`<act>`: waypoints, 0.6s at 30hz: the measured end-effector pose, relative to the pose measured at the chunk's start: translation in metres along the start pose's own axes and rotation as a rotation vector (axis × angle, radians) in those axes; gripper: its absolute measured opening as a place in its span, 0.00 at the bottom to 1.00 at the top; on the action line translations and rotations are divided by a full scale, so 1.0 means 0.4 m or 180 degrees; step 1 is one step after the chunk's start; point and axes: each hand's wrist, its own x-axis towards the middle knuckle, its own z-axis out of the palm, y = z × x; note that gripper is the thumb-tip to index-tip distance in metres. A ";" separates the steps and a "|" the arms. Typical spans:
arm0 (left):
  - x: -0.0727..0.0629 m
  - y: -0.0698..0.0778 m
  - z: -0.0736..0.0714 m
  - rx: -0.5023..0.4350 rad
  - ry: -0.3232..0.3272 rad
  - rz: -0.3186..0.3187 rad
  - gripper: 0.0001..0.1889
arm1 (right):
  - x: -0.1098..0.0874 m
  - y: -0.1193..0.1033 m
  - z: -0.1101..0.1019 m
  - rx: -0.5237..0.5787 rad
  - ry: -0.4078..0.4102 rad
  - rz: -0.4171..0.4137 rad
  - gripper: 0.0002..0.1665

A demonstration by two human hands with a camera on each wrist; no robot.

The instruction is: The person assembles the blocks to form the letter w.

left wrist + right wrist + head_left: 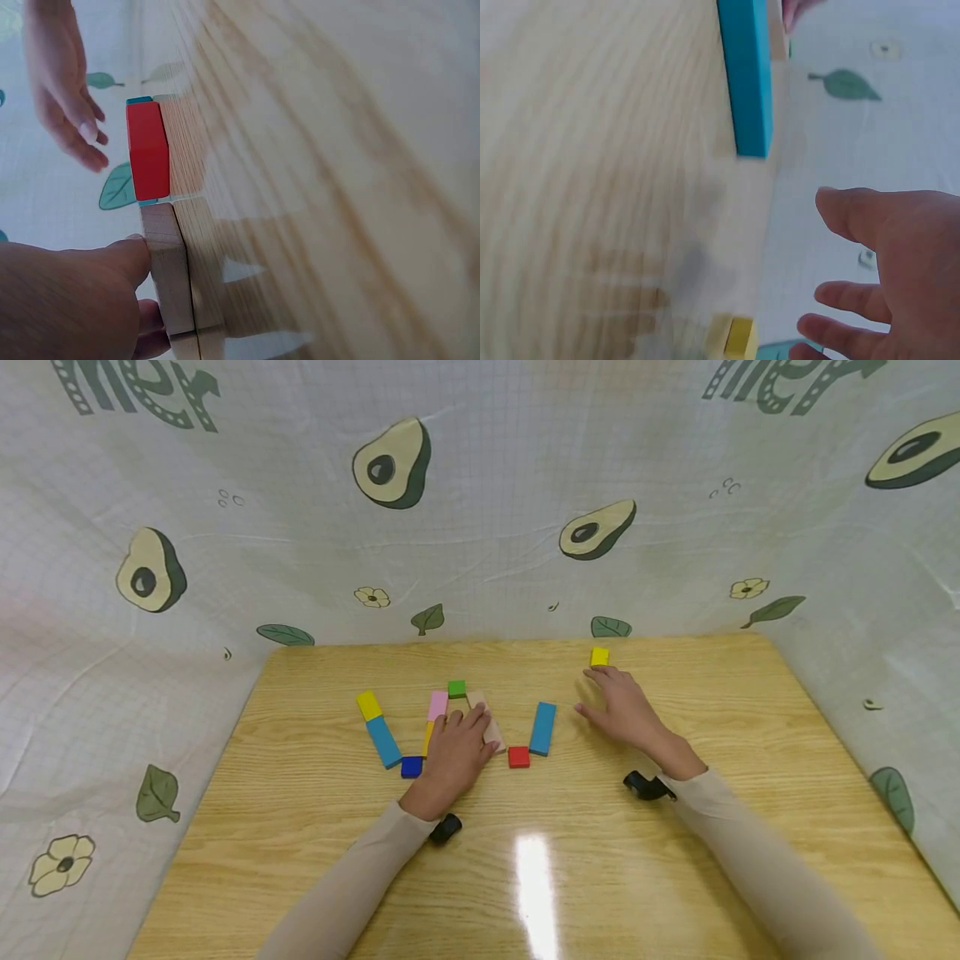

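My left hand point(454, 752) is over a plain wooden block point(493, 735) that lies slanted on the table. In the left wrist view, thumb and fingertips grip the wooden block point(169, 277) along its side. Partly hidden by this hand are a pink block point(438, 705) and an orange-yellow block point(427, 739); a green block point(457, 688) sits just beyond. My right hand point(628, 710) hovers at the right with thumb and fingers spread, holding nothing. Its fingertips are close to a small yellow block point(599, 657) near the far edge, also seen low in the right wrist view.
Right of the wooden block lie a red block point(519, 757) and a long blue block point(542, 728). At the left, a yellow block point(369, 705), another long blue block point(384, 742) and a dark blue block point(412, 767) form a slanting row. A printed curtain point(480, 527) surrounds the table.
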 end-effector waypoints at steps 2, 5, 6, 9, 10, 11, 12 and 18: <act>0.001 0.000 -0.001 0.0003 -0.0015 -0.0007 0.30 | 0.012 0.026 -0.012 -0.0028 0.0036 0.0058 0.39; 0.003 0.000 -0.001 0.0007 -0.0036 -0.0017 0.30 | 0.031 0.060 -0.028 -0.0066 0.0061 0.0125 0.39; 0.005 0.001 -0.001 0.0016 -0.0039 -0.0020 0.30 | 0.038 0.072 -0.032 -0.0079 0.0061 0.0136 0.39; 0.008 0.001 -0.001 0.0032 -0.0052 -0.0032 0.30 | 0.060 0.101 -0.044 -0.0110 0.0076 0.0130 0.39; 0.008 0.001 -0.001 0.0039 -0.0048 -0.0034 0.30 | 0.068 0.110 -0.046 -0.0123 0.0073 0.0126 0.39; 0.009 0.001 -0.002 0.0042 -0.0056 -0.0038 0.30 | 0.075 0.120 -0.047 -0.0122 0.0056 0.0133 0.40; 0.010 0.002 -0.003 0.0035 -0.0063 -0.0042 0.30 | 0.081 0.128 -0.048 -0.0136 0.0035 0.0134 0.40; 0.008 0.003 -0.008 0.0011 -0.0046 -0.0030 0.30 | 0.112 0.165 -0.048 -0.0180 -0.0076 0.0117 0.41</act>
